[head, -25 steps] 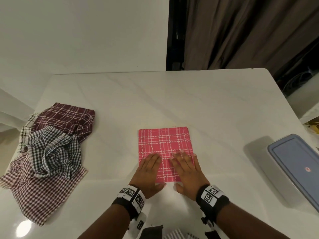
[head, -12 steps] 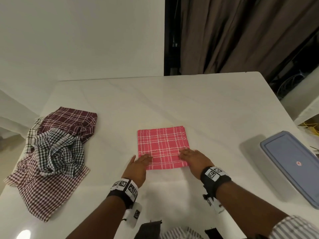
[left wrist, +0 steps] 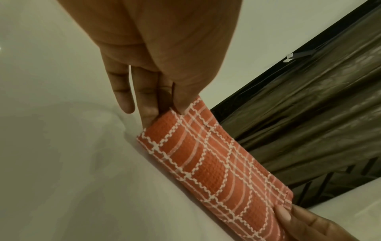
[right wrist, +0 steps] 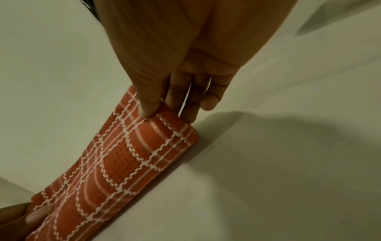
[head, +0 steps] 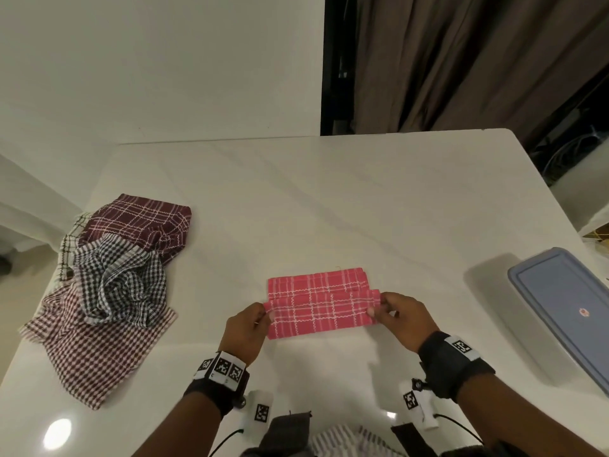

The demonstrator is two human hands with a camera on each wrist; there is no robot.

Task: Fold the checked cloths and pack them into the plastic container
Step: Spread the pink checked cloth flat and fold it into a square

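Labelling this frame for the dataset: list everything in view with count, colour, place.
pink checked cloth: 1, pink with white lines, table centre, near half lifted into a fold
unfolded cloths: heap of at least 3, maroon plaid, black-white gingham, maroon-white gingham, table left
plastic container: 1, blue-grey lid on, table right edge
table: 1, white
curtain: brown, behind table
wristbands: 2, black with tag markers
left hand: pinches cloth's left end
right hand: pinches cloth's right end
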